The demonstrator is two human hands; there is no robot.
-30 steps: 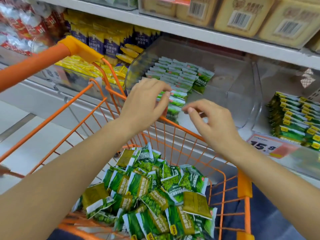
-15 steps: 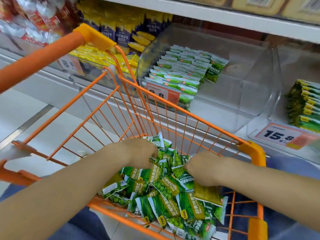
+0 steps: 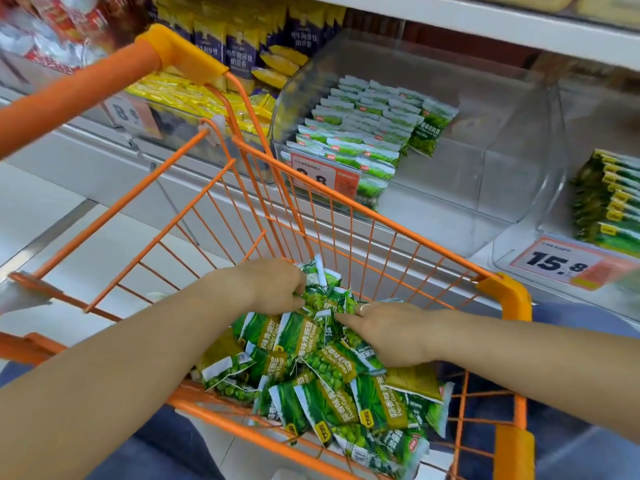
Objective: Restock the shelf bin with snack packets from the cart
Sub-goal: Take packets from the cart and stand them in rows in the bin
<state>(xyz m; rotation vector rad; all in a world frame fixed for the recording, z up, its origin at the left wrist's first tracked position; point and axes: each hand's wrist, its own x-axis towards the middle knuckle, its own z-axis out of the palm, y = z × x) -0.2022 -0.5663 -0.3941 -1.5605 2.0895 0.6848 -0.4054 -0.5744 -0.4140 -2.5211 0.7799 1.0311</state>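
2 hands are down in the orange wire cart (image 3: 221,216), both among the heap of green snack packets (image 3: 332,393) that fills its lower end. Left hand (image 3: 273,287) is at the far side of the heap, its fingers curled round a bunch of packets whose white ends stick up past the knuckles. Right hand (image 3: 391,332) lies palm down on the pile just beside it, fingers bent into the packets with the forefinger reaching toward the left hand; a ring (image 3: 362,308) shows on 1 finger. Whether the right hand truly has hold of a packet I cannot tell, since the fingertips are buried.

Beyond the cart's far rim stands the clear shelf bin (image 3: 485,140), tilted open toward the aisle. Rows of the same green packets (image 3: 363,133) are stacked in its left half, while its right half shows bare plastic. An orange price tag (image 3: 323,174) sits on the bin's front, partly behind the cart wires. To the left are yellow packets (image 3: 180,98) with dark blue boxes (image 3: 239,53) behind them. On the right, another stack of green packs (image 3: 609,202) lies above a tag reading 15.8 (image 3: 557,261).
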